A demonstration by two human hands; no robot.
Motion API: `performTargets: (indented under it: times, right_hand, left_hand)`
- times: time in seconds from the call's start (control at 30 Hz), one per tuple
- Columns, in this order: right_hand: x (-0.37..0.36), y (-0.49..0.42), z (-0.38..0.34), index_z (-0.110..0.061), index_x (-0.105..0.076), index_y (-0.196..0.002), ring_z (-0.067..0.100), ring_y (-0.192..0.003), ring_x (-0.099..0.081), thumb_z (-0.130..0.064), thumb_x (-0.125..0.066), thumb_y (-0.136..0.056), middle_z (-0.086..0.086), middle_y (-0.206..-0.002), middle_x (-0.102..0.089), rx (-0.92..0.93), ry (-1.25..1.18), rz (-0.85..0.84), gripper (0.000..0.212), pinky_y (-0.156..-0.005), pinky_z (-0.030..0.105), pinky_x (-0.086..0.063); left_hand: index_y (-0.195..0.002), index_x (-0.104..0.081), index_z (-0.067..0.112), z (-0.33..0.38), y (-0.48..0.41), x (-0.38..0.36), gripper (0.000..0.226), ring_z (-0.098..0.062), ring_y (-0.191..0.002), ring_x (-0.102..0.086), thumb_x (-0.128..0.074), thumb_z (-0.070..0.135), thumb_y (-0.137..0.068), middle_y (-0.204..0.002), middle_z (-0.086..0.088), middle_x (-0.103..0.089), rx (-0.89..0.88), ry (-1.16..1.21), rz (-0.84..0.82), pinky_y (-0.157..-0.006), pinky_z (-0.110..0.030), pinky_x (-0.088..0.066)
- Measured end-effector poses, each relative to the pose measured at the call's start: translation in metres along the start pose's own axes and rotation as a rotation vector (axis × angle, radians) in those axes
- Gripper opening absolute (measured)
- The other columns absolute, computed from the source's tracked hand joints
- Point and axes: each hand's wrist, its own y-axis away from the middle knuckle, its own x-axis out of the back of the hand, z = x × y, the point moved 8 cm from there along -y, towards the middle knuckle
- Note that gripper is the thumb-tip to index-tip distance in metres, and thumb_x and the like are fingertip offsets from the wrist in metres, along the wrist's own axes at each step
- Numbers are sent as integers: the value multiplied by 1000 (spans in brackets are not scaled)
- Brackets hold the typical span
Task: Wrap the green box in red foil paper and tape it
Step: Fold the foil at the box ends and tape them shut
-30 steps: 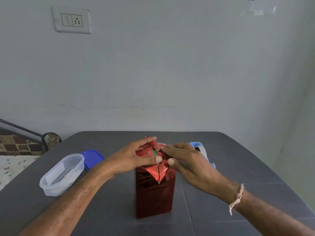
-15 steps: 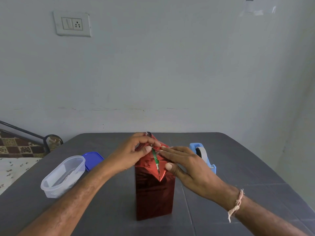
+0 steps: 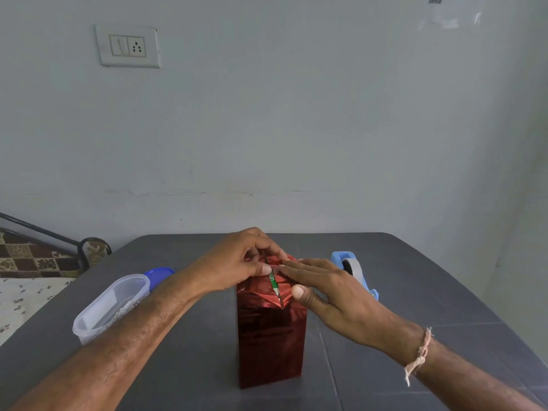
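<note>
A tall box stands upright on the grey table (image 3: 415, 292), wrapped in shiny red foil paper (image 3: 269, 336). A thin strip of the green box (image 3: 273, 282) shows through a gap in the folded top flaps. My left hand (image 3: 240, 262) is at the top left of the box and pinches the foil folds between thumb and curled fingers. My right hand (image 3: 326, 287) lies flat with straight fingers on the top right flap, thumb pressing the front fold. A blue tape dispenser (image 3: 351, 266) sits just behind my right hand.
A clear plastic container (image 3: 112, 307) stands at the left of the table, with a blue lid (image 3: 158, 275) behind it. A wall rises directly behind the table. A patterned bed with a metal rail (image 3: 44, 256) lies at the far left.
My left hand has gone from lying flat on the top flap to lifting and pinching the foil folds. My right hand stays pressing the right flap. The green gap has become more visible.
</note>
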Motion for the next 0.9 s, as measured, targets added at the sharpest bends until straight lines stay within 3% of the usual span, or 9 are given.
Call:
performTargets:
  times: [0.37,0.57,0.73,0.9]
  right_hand:
    - [-2,0,0,-40,-42,-153,-4,-146,-28,-76,-24,-96,-24,-156,-42,-8,-22,-9,70,-119,34,-36]
    - [-2,0,-1,-40,-39,-154,-5,-147,-26,-76,-25,-95,-25,-158,-37,-3,-4,-16,71,-120,34,-35]
    - [-2,-1,-2,-40,-37,-155,-3,-149,-26,-81,-22,-93,-24,-160,-34,3,33,-24,76,-120,37,-35]
    - [-3,0,-4,-42,-37,-155,-2,-149,-27,-83,-23,-92,-24,-160,-34,15,64,-22,76,-120,37,-36]
  left_hand:
    - [-97,-74,32,-2,-4,-3,20,-1,-72,-55,-74,13,-90,-118,12,-60,8,50,-19,-70,-16,-50]
    - [-87,-71,30,-6,-4,-4,14,-17,-84,-62,-74,17,-91,-112,12,-64,6,45,59,-76,-23,-51]
    - [-86,-70,32,-7,-2,-5,14,-2,-75,-59,-75,19,-90,-107,15,-66,-4,33,133,-70,-12,-45]
    - [-84,-69,30,-8,1,-5,18,1,-71,-60,-74,14,-91,-110,13,-66,-18,62,194,-69,-11,-47]
